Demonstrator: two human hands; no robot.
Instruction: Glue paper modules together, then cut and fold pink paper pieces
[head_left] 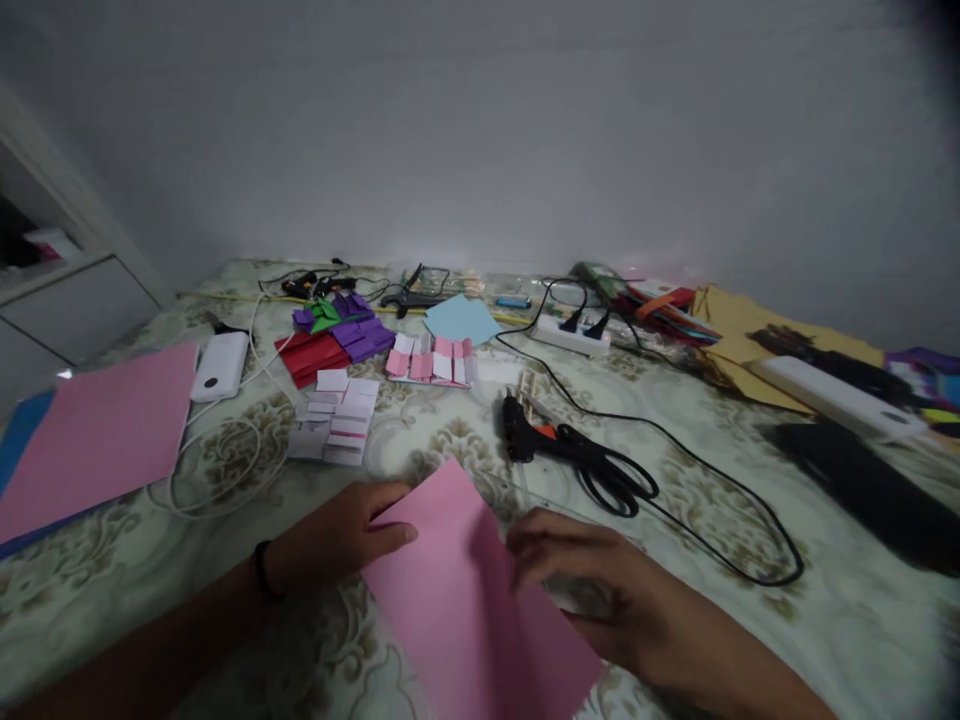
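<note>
A sheet of pink paper (457,590) lies at an angle in front of me, its right part bent upward with a shadow along the bend. My left hand (352,530) pinches its upper left edge, thumb on top and fingers beneath. At the right edge is my right hand (577,570), fingers curled over the paper and thumb lower down by the edge; it looks slightly blurred. Just beyond the right hand lie a black glue gun (521,430) and black-handled scissors (611,475). Folded white paper pieces (337,415) rest beyond the left hand.
Pink sheets (112,430) over blue ones are at the left, beside a white power bank (221,365) with a looping cable. Red folded paper (311,355), light blue paper (461,320) and a power strip (574,337) sit farther back. A black cord (720,545) curves across the right.
</note>
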